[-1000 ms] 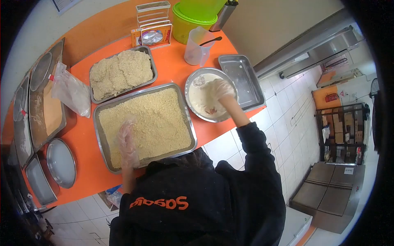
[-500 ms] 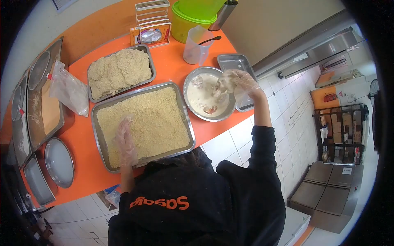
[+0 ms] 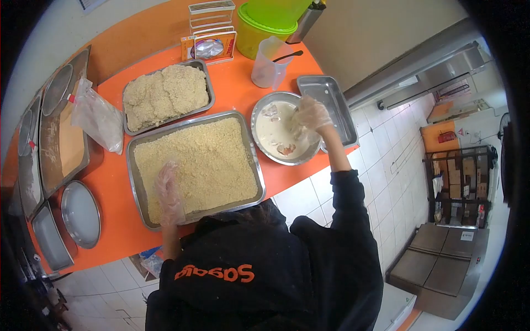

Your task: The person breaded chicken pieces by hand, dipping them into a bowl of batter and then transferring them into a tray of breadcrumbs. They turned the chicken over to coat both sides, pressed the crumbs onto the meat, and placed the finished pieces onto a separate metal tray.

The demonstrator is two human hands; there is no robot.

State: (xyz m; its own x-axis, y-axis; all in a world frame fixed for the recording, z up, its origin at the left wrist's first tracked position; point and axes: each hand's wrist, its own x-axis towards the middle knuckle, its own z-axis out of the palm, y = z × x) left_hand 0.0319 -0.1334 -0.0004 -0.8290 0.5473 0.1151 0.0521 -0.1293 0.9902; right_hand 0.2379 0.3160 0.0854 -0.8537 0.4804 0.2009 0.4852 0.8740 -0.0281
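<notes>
My left hand (image 3: pixel 170 193), in a clear plastic glove, rests with its fingers extended on the pale crumbs (image 3: pixel 204 160) in a large metal tray (image 3: pixel 262 175). My right hand (image 3: pixel 313 115), also gloved, is over the right side of a round metal bowl (image 3: pixel 258 138). Its fingers are bent down and coated in white, closed round something I cannot make out. Creamy white liquid (image 3: pixel 276 124) fills the bowl, with a few pinkish pieces showing at its surface. Behind the large tray, a smaller tray holds crumb-coated pieces (image 3: pixel 165 95).
An empty metal tray (image 3: pixel 338 113) lies right of the bowl. Behind stand a plastic jug (image 3: pixel 269 69), a green tub (image 3: pixel 259 36) and a wire rack (image 3: pixel 212 25). At left are a plastic bag (image 3: pixel 99 118), a deep flour-dusted pan (image 3: pixel 72 146) and an oval pan (image 3: pixel 81 215).
My right hand has shifted slightly left and its fingers sit lower in the bowl. My left hand is almost unmoved. The table items appear slightly further right as the view shifts.
</notes>
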